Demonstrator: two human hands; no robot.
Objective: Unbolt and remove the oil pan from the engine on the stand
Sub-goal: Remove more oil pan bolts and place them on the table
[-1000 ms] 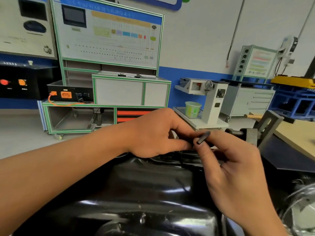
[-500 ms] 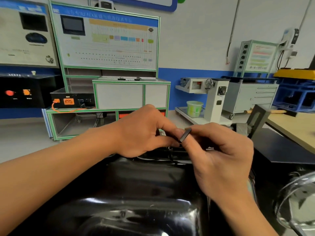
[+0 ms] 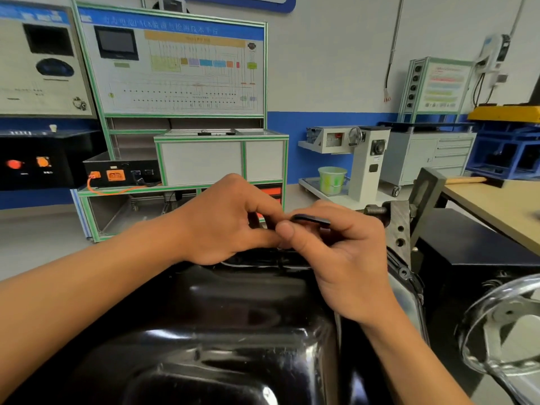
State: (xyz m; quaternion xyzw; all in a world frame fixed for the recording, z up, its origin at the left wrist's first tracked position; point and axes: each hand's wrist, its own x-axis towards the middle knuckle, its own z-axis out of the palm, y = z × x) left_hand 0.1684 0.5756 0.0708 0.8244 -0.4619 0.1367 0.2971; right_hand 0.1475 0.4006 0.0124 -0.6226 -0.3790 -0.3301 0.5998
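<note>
The left grip (image 3: 225,220) and right grip (image 3: 344,258) meet above the oil pan's (image 3: 233,331) far edge, a tool (image 3: 311,220) between them. A handwheel (image 3: 507,314) sits right of the pan, the desk (image 3: 496,209) behind it, a cabinet (image 3: 204,159) behind left.

- Left hand (image 3: 225,223), middle of the frame: bare.
- Right hand (image 3: 344,258), just right of centre: bare, thumbnail cut short.
- Left forearm (image 3: 87,293), lower left: bare to the frame edge.
- Right forearm (image 3: 409,361), lower right: bare too.

Both bare forearms reach forward and meet in the middle, the left hand (image 3: 225,220) knuckles-up with fingers curled toward the right hand (image 3: 344,258), whose thumb and fingers pinch a thin dark bar (image 3: 311,220); the left fingertips are hidden.
</note>
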